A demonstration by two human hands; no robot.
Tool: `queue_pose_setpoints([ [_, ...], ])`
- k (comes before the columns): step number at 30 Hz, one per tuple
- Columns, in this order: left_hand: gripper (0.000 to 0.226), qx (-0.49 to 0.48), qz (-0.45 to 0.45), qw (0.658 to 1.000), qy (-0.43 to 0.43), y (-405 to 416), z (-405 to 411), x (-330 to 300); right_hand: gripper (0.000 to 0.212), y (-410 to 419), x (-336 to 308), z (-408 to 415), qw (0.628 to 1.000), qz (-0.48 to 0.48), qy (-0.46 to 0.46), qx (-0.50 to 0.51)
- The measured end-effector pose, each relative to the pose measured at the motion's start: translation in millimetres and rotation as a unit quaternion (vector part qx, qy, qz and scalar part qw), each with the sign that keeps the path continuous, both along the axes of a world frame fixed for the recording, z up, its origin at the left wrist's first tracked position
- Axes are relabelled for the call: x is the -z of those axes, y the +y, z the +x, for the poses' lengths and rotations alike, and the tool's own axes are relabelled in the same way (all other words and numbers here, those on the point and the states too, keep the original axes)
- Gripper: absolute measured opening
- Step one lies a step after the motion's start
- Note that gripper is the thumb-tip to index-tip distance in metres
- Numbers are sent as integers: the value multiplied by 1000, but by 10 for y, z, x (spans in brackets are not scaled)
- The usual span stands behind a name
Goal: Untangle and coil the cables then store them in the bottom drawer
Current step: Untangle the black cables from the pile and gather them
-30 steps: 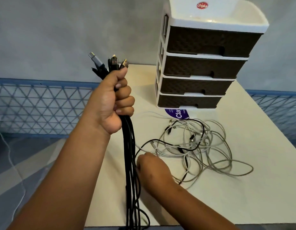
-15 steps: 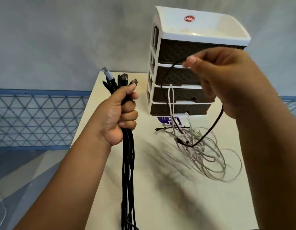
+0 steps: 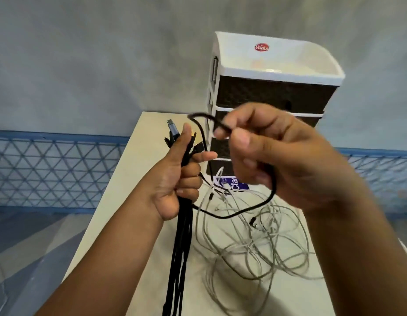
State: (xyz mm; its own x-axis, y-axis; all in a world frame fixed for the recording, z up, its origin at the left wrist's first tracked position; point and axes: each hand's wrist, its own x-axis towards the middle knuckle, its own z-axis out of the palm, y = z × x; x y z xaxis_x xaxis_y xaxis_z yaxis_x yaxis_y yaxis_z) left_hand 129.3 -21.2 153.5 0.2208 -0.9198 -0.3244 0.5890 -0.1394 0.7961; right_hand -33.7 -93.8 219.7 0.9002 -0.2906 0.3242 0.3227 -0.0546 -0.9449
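Cream tabletop (image 3: 134,179) running away toward a mottled grey wall (image 3: 95,53), with a blue band and a blue lattice railing (image 3: 49,169) behind it on both sides, grey floor (image 3: 26,247) at the lower left. At the far end of the table, a white drawer unit (image 3: 273,71) with dark brown woven-pattern drawer fronts and a red sticker on top; bottom drawer mostly hidden behind the hands, state hard to tell. Just in front of the unit, a purple label (image 3: 236,184) lying flat on the table. Spread loosely over the table's right half, a tangle of pale grey cables (image 3: 255,242), still knotted together. Left hand (image 3: 177,179) clenched around a bunch of black cables (image 3: 179,258), plugs sticking up above the fist, cords hanging straight down past the near table edge. Right hand (image 3: 277,156) raised in front of the drawers, pinching a single black cable (image 3: 243,210) near its end, the rest sagging in a loop down to the bunch by the left hand.
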Motion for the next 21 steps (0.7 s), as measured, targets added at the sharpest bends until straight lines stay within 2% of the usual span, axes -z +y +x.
queue_pose_setpoints([
  [3, 22, -8, -3, 1000, 22, -48, 2, 35, 23, -81, 330, -53, 990, -21, 69, -124],
  [5, 12, -12, -4, 1000, 23, -52, 3, 39, 38, -183, 499, -72, 984, -13, 112, -138],
  [8, 12, -10, 2, 1000, 1, -34, 1, 16, 34, -319, 700, -26, 986, 83, 139, -25],
  [11, 12, -19, 16, 1000, -7, -13, 15, 20, 28, -440, 925, 77, 967, 179, 148, 103],
  [13, 11, -28, 17, 999, 1, 0, 21, 30, 22, -517, 1109, 152, 950, 177, 178, 186],
  [14, 11, -34, 19, 999, 4, 6, 21, 34, 18, -553, 1211, 176, 942, 133, 212, 223],
  [16, 12, -44, 21, 999, 5, 19, 26, 51, 16, -616, 1439, 208, 918, -33, 301, 256],
  [19, 12, -54, 21, 998, 11, 43, 26, 58, 27, -674, 1767, 254, 828, -302, 419, 219],
  [21, 11, -58, 21, 998, 12, 54, 26, 63, 28, -670, 1909, 272, 782, -390, 439, 208],
])
